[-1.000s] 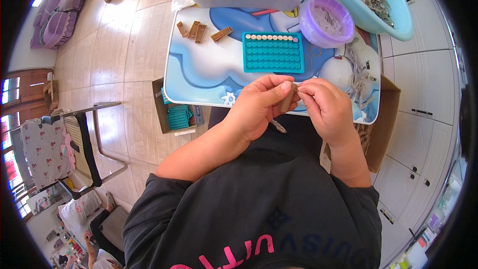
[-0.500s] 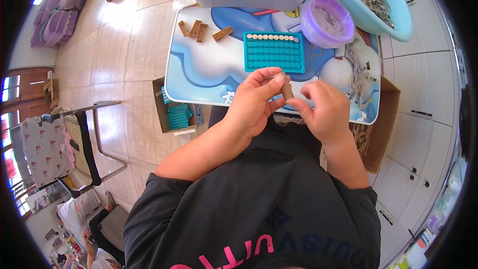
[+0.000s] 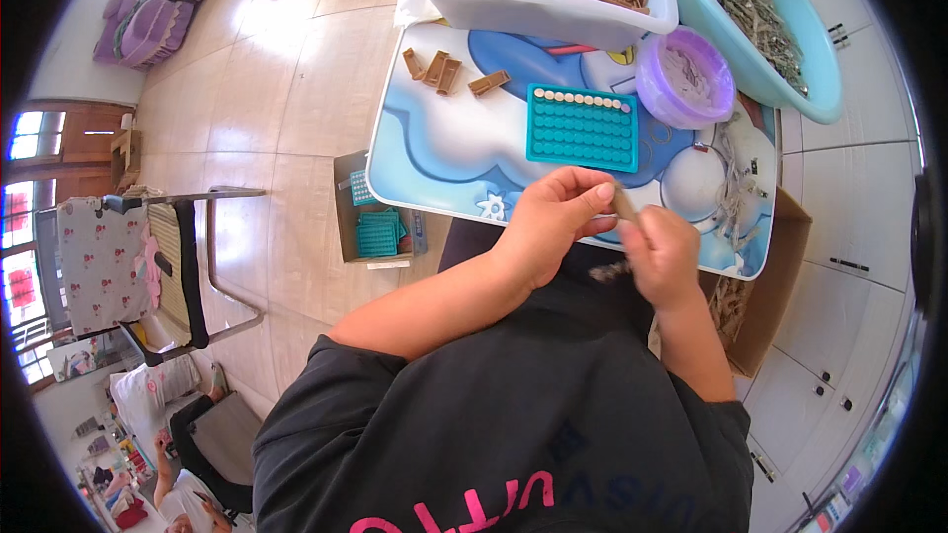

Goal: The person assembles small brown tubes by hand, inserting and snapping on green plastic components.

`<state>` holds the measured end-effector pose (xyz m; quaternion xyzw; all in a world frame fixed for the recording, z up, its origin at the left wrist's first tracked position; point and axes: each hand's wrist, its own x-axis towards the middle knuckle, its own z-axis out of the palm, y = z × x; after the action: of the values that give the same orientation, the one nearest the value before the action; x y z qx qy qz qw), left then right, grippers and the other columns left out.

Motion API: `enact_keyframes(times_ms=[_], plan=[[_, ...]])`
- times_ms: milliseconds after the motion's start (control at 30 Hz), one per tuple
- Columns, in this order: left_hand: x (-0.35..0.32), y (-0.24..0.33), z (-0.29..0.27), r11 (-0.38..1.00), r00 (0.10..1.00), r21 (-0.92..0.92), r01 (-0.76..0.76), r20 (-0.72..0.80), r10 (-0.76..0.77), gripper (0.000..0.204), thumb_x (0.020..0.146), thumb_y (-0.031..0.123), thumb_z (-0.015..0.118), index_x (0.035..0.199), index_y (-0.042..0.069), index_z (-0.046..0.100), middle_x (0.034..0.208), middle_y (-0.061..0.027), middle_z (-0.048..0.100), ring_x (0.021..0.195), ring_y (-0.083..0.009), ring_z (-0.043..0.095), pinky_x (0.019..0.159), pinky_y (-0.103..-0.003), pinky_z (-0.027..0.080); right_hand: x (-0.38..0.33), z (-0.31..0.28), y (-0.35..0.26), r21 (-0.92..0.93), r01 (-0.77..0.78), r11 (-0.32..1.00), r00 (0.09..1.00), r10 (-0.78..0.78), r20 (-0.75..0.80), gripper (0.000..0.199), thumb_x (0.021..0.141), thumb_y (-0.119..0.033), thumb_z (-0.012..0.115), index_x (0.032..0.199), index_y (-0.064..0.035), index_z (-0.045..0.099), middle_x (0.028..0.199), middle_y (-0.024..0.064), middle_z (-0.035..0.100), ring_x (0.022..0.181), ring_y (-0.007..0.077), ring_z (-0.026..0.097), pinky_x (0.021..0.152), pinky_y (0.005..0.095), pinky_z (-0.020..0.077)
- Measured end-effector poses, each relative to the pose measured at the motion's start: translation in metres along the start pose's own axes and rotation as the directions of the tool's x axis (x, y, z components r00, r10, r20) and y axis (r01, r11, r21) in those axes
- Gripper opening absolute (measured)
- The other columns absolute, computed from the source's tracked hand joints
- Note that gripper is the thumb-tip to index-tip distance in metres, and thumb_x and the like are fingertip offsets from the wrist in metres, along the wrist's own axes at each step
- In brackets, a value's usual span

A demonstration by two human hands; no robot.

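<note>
Near the front edge of the table, my left hand [image 3: 558, 217] grips a small brown piece [image 3: 622, 202] between thumb and fingers. My right hand [image 3: 664, 255], closed, is at the lower end of that piece and slightly blurred. A greyish, stringy bundle [image 3: 610, 271] shows below my hands; what it is attached to is hidden. Just beyond them lies a teal tray [image 3: 583, 133] with rows of round hollows, pale round pieces filling its far row. Several brown plastic holders [image 3: 446, 75] lie loose to the left of the tray.
A white tub [image 3: 553, 15] of brown pieces stands at the back, beside a light blue basin [image 3: 825, 99] of grey strands. A purple bowl [image 3: 724, 89] sits right of the tray. Cardboard boxes flank the patterned table [image 3: 425, 153]. A person [image 3: 188, 494] sits at far lower left.
My right hand has come in from the side and closed on the brown piece's lower end. The whole view has shifted, so the table appears lower and further right.
</note>
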<state>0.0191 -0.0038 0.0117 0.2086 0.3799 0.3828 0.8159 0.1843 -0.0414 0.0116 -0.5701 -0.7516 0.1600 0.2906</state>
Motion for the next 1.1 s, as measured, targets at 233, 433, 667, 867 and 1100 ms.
enact_keyframes(times_ms=[233, 433, 667, 867, 1100], plan=[[0.029, 0.050, -0.071, 0.255, 0.548, 0.848, -0.465, 0.050, 0.835, 0.017, 0.084, 0.006, 0.058, 0.101, 0.004, 0.059, 0.093, -0.0062, 0.058, 0.084, -0.0166, 0.055, 0.074, -0.027, 0.044, -0.085, -0.091, 0.088, 0.653, -0.174, 0.737, 0.643, 0.587, -0.492, 0.032, 0.093, -0.031, 0.047, 0.077, -0.0037, 0.055, 0.068, 0.0042, 0.054, 0.061, 0.0119, 0.050, 0.055, 0.0248, 0.0395], [0.054, 0.084, -0.088, -0.377, 0.457, 0.909, -0.177, 0.415, 0.787, 0.027, 0.072, 0.008, 0.066, 0.099, 0.008, 0.061, 0.094, -0.0074, 0.059, 0.092, -0.0266, 0.053, 0.083, -0.038, 0.042, -0.188, -0.121, 0.205, 0.581, -0.684, 0.441, 0.230, 0.886, -0.402, 0.041, 0.088, -0.042, 0.054, 0.078, -0.0024, 0.057, 0.065, 0.0038, 0.053, 0.059, 0.0107, 0.049, 0.053, 0.0236, 0.0378], [0.059, 0.089, -0.088, -0.444, 0.556, 0.882, -0.158, 0.451, 0.698, 0.019, 0.077, 0.010, 0.063, 0.095, 0.012, 0.066, 0.090, -0.0050, 0.062, 0.091, -0.0243, 0.056, 0.079, -0.038, 0.044, -0.240, -0.085, 0.256, 0.009, -0.966, 0.260, 0.240, 0.903, -0.356, 0.044, 0.086, -0.041, 0.056, 0.089, 0.0034, 0.061, 0.077, 0.0099, 0.062, 0.072, 0.0184, 0.057, 0.070, 0.0311, 0.0452], [0.026, 0.095, -0.073, 0.319, 0.798, 0.818, -0.478, 0.253, 0.547, 0.014, 0.083, 0.002, 0.054, 0.093, 0.003, 0.064, 0.087, -0.0058, 0.060, 0.079, -0.0163, 0.058, 0.071, -0.029, 0.047, -0.151, -0.096, 0.193, 0.117, -0.628, 0.770, 0.572, 0.558, -0.600, 0.020, 0.084, -0.016, 0.059, 0.098, -0.0018, 0.061, 0.091, 0.0101, 0.061, 0.082, 0.0204, 0.059, 0.076, 0.0292, 0.0452], [-0.028, 0.070, -0.007, 0.367, 0.688, 0.869, -0.332, 0.490, -0.535, 0.027, 0.079, 0.009, 0.059, 0.104, 0.003, 0.052, 0.088, -0.0075, 0.064, 0.074, -0.0154, 0.060, 0.067, -0.028, 0.048, -0.038, -0.089, 0.098, -0.441, -0.263, 0.858, 0.958, 0.178, -0.224, 0.026, 0.077, 0.000, 0.055, 0.099, -0.0105, 0.064, 0.088, 0.0079, 0.056, 0.086, 0.0260, 0.056, 0.073, 0.0340, 0.0456]])
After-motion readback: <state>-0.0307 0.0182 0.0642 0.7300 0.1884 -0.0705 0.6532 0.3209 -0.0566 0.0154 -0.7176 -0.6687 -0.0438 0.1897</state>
